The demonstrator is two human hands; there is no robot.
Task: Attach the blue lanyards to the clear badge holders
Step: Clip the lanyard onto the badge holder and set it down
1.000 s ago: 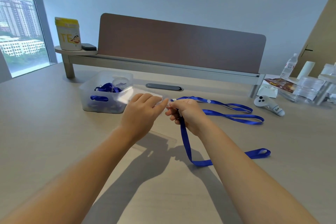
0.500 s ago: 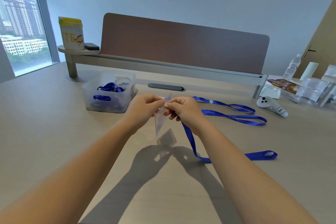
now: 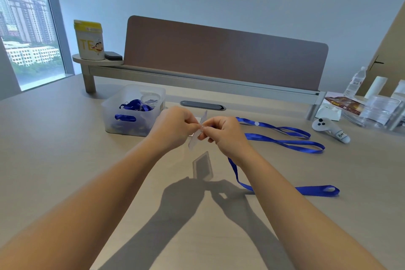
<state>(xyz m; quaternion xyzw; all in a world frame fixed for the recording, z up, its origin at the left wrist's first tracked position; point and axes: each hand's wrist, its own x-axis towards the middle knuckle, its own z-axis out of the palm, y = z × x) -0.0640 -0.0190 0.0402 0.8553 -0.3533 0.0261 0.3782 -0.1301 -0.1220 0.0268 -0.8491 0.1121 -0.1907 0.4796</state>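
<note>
A clear badge holder (image 3: 196, 137) hangs edge-on above the table, pinched between both hands. My left hand (image 3: 173, 127) grips its top edge from the left. My right hand (image 3: 223, 132) pinches the same spot from the right and also holds the end of a blue lanyard (image 3: 285, 136); its clip is hidden inside my fingers. The lanyard's strap runs in loops across the table to the right and down under my right wrist, ending in a loop (image 3: 326, 190). A clear plastic bin (image 3: 133, 109) at the back left holds more blue lanyards.
A white handheld controller (image 3: 328, 127) lies right of the lanyard. Clear containers, a packet and a water bottle (image 3: 355, 81) crowd the far right. A low shelf with a brown divider panel (image 3: 219, 50) spans the back, with a yellow-lidded tub (image 3: 88, 40) on its left end.
The badge holder has been lifted off the table and turned from flat to hanging edge-on between my hands. Both hands stay together at its top edge with the lanyard end.
</note>
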